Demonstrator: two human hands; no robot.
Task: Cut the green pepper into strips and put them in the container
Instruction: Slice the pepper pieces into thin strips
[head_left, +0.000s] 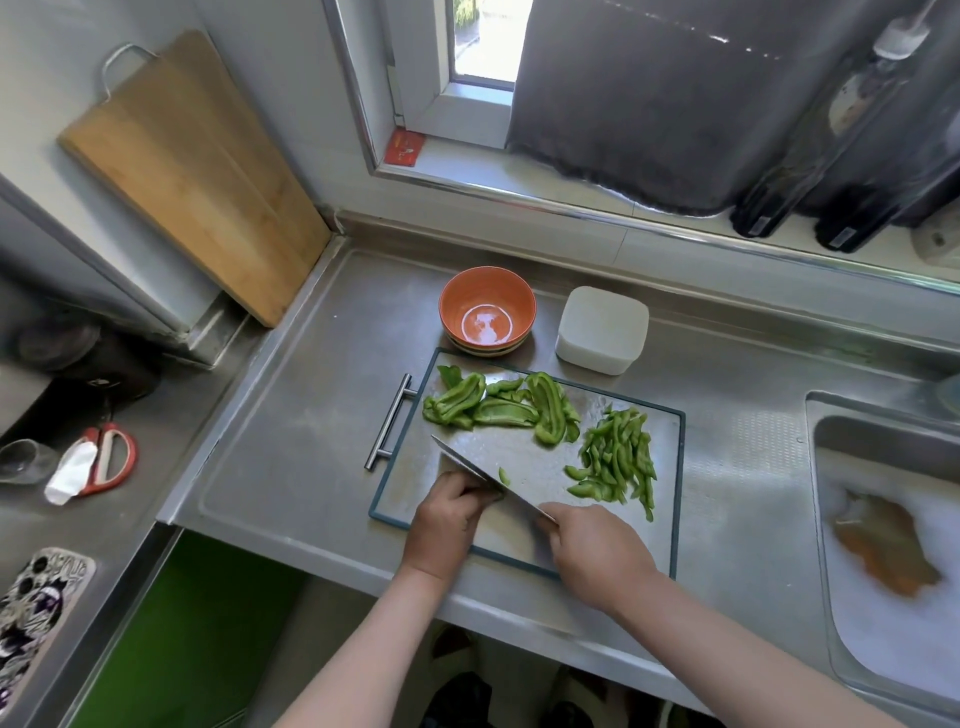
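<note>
A steel cutting board (530, 467) with a dark rim lies on the counter. Large green pepper pieces (498, 405) sit at its far left, and a pile of cut strips (618, 462) lies at its right. My right hand (592, 551) grips the handle of a cleaver (483, 473), whose blade slants across the board's near left. My left hand (447, 525) has curled fingers against the blade's left side; what is under them is hidden. One small green bit (503, 475) sticks on the blade. An orange bowl (487, 312) and a white lidded container (602, 330) stand behind the board.
A sink (883, 545) with foamy water lies to the right. A wooden board (192, 171) leans against the wall at the left. Red scissors (106, 460), a glass (23, 460) and a phone (36, 618) lie on the left counter. Dark bottles (831, 156) stand on the windowsill.
</note>
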